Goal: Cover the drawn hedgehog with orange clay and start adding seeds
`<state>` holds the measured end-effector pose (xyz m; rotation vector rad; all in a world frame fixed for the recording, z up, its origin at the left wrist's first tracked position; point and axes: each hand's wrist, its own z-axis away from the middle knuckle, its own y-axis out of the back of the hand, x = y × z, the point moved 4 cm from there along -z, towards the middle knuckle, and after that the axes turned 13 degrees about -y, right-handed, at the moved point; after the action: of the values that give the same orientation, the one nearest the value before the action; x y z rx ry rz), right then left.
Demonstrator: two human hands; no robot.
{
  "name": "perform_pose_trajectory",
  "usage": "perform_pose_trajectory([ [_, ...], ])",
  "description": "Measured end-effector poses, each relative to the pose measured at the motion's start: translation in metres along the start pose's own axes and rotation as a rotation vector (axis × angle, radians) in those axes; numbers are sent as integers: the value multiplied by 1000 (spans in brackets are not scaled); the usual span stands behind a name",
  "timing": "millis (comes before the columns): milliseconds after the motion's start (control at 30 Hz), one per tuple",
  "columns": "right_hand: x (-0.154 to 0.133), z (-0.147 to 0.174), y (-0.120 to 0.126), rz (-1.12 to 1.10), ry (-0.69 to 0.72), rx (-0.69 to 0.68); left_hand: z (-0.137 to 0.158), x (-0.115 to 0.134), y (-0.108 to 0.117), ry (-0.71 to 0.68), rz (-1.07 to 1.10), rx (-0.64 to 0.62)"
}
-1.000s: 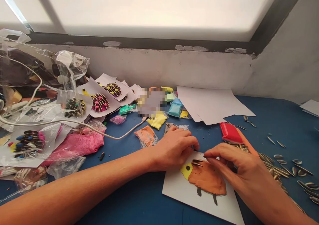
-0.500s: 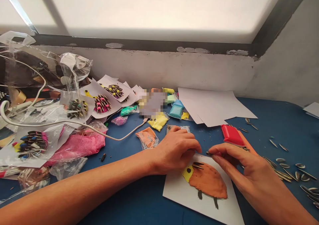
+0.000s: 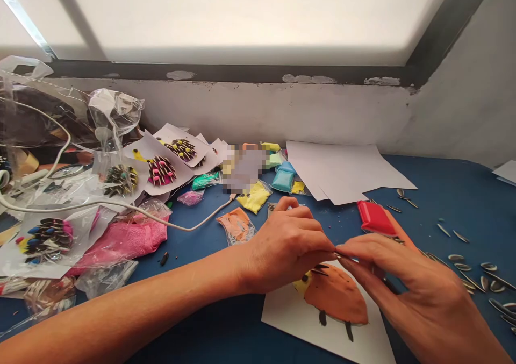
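Observation:
My left hand [image 3: 288,248] and my right hand [image 3: 409,275] meet at their fingertips above a white sheet [image 3: 292,321]. Between the pinched fingers is a sunflower seed [image 3: 337,255], mostly hidden; both hands seem to grip it. On the sheet lies a flat animal shape with an orange clay body [image 3: 338,297], a yellow clay head [image 3: 300,287] partly covered by my left hand, and dark clay legs [image 3: 349,330]. A couple of seeds [image 3: 321,269] stick in the body near the head. Something dark shows under my right fingers.
Loose sunflower seeds [image 3: 497,283] are scattered at the right. A red clay packet [image 3: 375,218] lies behind my right hand, with blank sheets [image 3: 346,170] farther back. Clay packets, a white cable [image 3: 193,228], pink cloth [image 3: 129,240] and finished seed-spiked animals [image 3: 162,169] fill the left.
My hands have come together: the left fingers moved right to meet the right fingertips at the seed. The left hand now covers more of the yellow head.

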<state>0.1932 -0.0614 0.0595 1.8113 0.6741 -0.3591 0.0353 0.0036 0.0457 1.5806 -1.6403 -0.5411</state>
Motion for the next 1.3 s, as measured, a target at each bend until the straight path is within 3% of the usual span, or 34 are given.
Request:
perform_pose_trajectory([
  [167,-3,-3,0,47,16,-6,-1,-2,1,37,82,-50],
  [333,9,-6,-6,93,-65,-25,4,-17,-3,150,95,-185],
  [500,16,-3,-13,40,-106,-104,8,-21,-11,179,138,-320],
  [733,15,0,-16,19,-49,-165,8,-19,-11,205,159,-320],
  [1300,12,3,-26,84,-86,-196,8,-18,-10,123,141,-275],
])
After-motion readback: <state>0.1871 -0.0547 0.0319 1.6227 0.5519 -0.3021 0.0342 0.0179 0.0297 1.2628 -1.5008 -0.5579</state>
